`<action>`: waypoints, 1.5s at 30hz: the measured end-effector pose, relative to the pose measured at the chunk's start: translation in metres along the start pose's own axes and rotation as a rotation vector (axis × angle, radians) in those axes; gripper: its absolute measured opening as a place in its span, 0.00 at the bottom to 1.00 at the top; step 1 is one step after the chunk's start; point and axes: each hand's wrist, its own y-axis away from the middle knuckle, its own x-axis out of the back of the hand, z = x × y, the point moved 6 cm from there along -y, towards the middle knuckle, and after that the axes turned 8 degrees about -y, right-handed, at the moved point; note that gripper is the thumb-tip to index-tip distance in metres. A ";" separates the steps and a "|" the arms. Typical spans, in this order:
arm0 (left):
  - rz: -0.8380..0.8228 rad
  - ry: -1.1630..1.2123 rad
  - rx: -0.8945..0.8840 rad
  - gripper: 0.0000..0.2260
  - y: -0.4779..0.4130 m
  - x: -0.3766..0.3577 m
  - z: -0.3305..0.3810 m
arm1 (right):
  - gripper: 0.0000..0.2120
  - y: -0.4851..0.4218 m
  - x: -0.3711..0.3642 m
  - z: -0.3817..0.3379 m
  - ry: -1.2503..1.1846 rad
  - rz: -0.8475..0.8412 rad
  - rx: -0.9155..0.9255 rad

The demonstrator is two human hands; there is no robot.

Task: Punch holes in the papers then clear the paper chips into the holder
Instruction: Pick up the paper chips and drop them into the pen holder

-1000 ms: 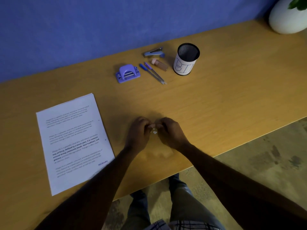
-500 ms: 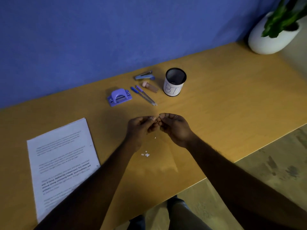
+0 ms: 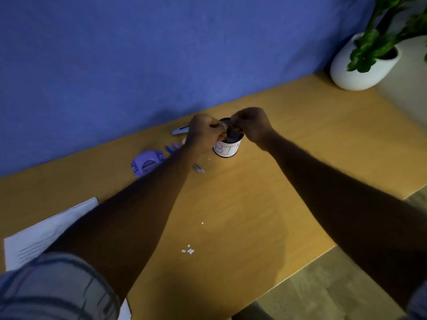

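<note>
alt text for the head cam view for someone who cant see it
Left hand and right hand hover, fingers bunched, over a black holder labelled BIN on a wooden desk. White paper chips lie nearer the person; a purple hole punch and papers sit to the left.

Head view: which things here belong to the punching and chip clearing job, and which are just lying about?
Job in hand:
holder marked BIN
paper chips loose on the table
papers
purple hole punch

Lying about:
stapler
pens
potted plant
</note>
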 end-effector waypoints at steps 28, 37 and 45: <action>-0.103 -1.015 -0.535 0.09 -0.024 -0.005 0.044 | 0.12 -0.024 -0.012 -0.027 1.082 -0.230 0.282; 0.011 -0.604 -0.462 0.09 0.004 0.028 0.023 | 0.07 0.044 -0.013 -0.017 0.595 -0.014 0.522; 0.040 -0.460 -0.232 0.08 0.067 0.047 -0.074 | 0.17 0.084 -0.073 0.084 0.650 -0.246 0.283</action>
